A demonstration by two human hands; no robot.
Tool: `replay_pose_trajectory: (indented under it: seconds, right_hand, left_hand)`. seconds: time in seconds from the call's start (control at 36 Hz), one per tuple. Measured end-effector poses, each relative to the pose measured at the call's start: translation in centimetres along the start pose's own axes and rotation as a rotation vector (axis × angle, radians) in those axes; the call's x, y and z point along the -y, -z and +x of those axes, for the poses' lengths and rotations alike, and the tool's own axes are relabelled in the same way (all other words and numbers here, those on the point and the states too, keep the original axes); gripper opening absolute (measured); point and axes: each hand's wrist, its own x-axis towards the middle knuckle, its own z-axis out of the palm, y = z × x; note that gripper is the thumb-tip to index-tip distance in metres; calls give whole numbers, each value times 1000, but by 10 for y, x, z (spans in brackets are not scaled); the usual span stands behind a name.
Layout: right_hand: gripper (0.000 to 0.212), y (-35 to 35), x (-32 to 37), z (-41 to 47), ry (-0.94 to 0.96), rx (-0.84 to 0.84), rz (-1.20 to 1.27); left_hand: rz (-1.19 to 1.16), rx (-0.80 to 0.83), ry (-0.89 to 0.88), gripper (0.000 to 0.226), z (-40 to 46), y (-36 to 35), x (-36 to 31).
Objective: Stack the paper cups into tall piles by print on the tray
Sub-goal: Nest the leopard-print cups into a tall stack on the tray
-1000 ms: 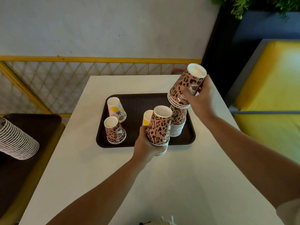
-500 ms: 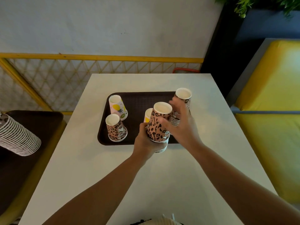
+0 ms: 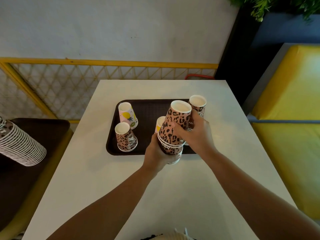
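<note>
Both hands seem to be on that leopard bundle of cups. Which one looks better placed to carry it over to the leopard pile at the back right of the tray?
Probably the right hand: it grips the leopard bundle on the side facing the leopard pile. The left hand only cradles the bundle's base from the near side.

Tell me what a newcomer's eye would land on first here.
First, the leopard-print stack held upside down at the near edge of the brown tray, gripped low by the left hand and higher by the right hand. Next, the pineapple-print cup at the tray's far left, pale against the brown. Then the long tilted pile of cups on the dark tray at the far left.
</note>
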Motion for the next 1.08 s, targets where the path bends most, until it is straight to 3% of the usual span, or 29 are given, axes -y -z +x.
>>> replay_pose_trajectory:
  seconds: [0.11, 0.28, 0.44, 0.64, 0.78, 1.08]
  right_hand:
    - [51, 11, 12, 12, 25, -59, 28]
    - [65, 41, 38, 43, 116, -232, 174]
    - [64, 57, 28, 75, 188, -419, 39]
    - [61, 48, -10, 83, 71, -324, -70]
    - [75, 39, -13, 71, 102, -289, -120]
    - [61, 12, -19, 24, 183, -328, -89]
  left_hand:
    - [15, 9, -4, 88, 0, -2, -1]
    - [17, 10, -1, 85, 0, -2, -1]
    - [21, 1, 5, 85, 2, -2, -2]
    - [15, 16, 12, 87, 3, -1, -3]
    - [-1, 18, 31, 88, 5, 0, -3]
    - [-8, 18, 54, 85, 7, 2, -8]
